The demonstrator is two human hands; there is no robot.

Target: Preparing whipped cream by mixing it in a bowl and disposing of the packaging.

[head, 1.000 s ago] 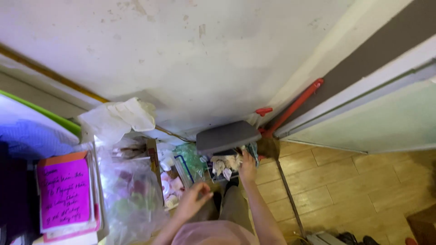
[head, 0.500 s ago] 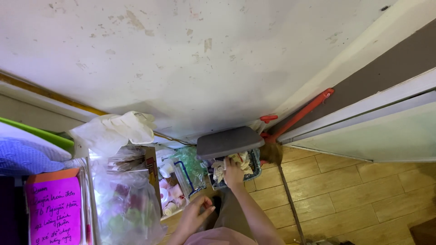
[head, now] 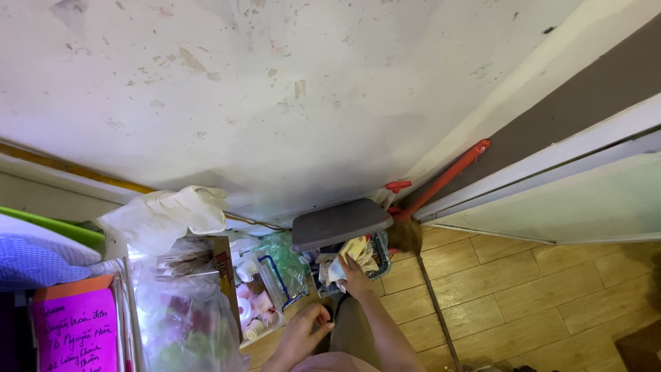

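Observation:
My right hand (head: 357,281) reaches down to a small bin (head: 375,256) whose grey lid (head: 341,224) stands raised against the wall. Its fingers are closed on crumpled white and yellow paper (head: 344,259) at the bin's mouth. My left hand (head: 308,331) hangs lower, near my body, with fingers curled and nothing visible in them. Both forearms run from the bottom of the view.
A red-handled broom (head: 447,179) leans in the corner by a white door frame (head: 551,172). Left of the bin stand a green plastic bag (head: 279,255), a box of small cups (head: 251,303), clear bags (head: 186,324) and a pink handwritten sheet (head: 69,337). Wooden floor lies to the right.
My right hand has moved forward and down to the bin's mouth with the crumpled paper. The left hand dropped back toward my body. The view shifted slightly.

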